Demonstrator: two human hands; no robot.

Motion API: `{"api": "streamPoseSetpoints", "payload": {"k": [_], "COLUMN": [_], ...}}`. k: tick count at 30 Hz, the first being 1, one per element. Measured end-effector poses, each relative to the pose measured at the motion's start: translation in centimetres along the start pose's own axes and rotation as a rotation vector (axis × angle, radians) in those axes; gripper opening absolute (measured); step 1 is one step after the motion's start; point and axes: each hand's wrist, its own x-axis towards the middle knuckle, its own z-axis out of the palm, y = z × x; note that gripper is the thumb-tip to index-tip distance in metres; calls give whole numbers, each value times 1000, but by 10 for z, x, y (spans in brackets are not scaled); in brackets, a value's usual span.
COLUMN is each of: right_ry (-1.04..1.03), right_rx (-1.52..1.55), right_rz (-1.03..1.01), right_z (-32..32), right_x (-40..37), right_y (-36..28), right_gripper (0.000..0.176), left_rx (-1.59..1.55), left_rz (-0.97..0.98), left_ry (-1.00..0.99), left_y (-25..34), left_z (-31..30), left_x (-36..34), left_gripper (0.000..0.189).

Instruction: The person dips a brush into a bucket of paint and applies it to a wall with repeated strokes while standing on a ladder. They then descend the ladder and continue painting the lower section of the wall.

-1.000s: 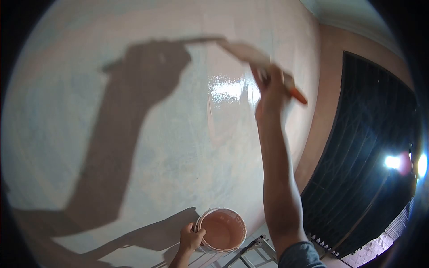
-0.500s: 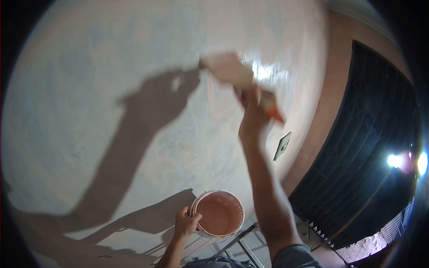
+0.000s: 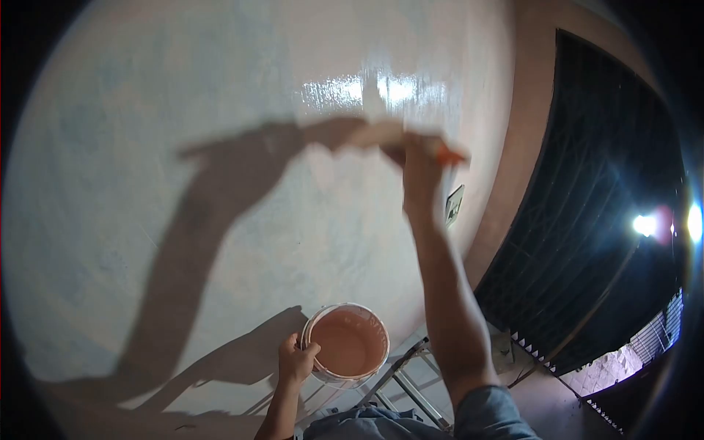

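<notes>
My right hand (image 3: 419,165) is raised at the wall (image 3: 279,242), closed around a wide brush (image 3: 378,134) with an orange handle end. The brush is blurred by motion, and its bristle side points left against or close to the wall. Wet paint shines just above it. My left hand (image 3: 297,361) grips the rim of a round bucket (image 3: 346,345) at lower centre. Pinkish paint lies inside the bucket, which is tilted toward the camera.
A metal ladder (image 3: 411,389) stands below the bucket. A switch plate (image 3: 455,205) is on the wall right of my right wrist. Farther right are a dark folding gate (image 3: 565,213) and a bright lamp (image 3: 645,224). Arm shadows cross the wall.
The brush has turned from slanting to nearly level and sits lower on the wall's painted patch. The shiny wet area shows wider. The view has shifted slightly; the bucket stays in my left hand.
</notes>
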Motion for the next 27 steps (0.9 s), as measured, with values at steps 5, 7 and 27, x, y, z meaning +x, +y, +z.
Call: {"api": "streamPoseSetpoints", "payload": {"k": [5, 7, 27], "right_ry": [-32, -4, 340], "right_rx": [417, 378, 124], "right_rz": [-207, -201, 137], "right_z": [49, 42, -40], "right_x": [111, 109, 18], "right_y": [-46, -42, 54], "right_gripper": [21, 19, 17], "left_rx": [2, -26, 172], "left_rz": [-17, 32, 93], "left_ry": [-11, 14, 1], "left_y": [-20, -22, -11], "left_z": [-2, 1, 5], "left_x": [8, 9, 17], "left_gripper": [13, 9, 8]}}
